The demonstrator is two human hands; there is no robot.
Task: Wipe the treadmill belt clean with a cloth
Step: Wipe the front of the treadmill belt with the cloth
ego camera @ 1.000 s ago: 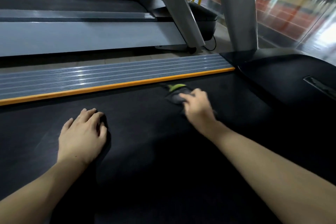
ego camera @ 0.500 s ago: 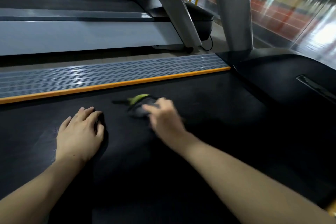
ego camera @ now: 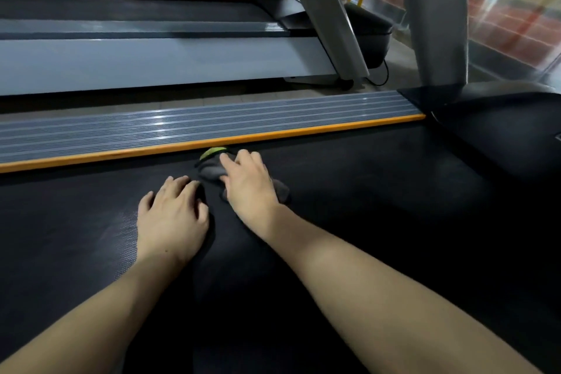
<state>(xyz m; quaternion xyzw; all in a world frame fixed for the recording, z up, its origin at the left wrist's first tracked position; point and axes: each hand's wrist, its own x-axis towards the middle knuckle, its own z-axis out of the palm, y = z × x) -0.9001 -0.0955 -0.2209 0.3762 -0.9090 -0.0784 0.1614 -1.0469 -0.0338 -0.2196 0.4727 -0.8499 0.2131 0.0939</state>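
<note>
The right hand is lying palm down on a dark grey cloth with a green edge, fingers spread flat over it and pressing it onto the black belt. The grip is not curled around the cloth; the hand is lying open on top of it. The cloth is sitting on the far part of the belt, just beside the orange strip that is running along the grey ribbed side rail. Part of the cloth is showing beyond the fingertips and part is showing at the heel of the hand.

The left hand is resting flat on the belt just beside the right one, fingers loosely together, holding nothing. Its fingertips are lying close to the near end of the cloth; whether they are touching it is hard to tell.

Both bare forearms are reaching in from the near edge. A grey upright is rising at the right, and a second treadmill is standing beyond the rail.
</note>
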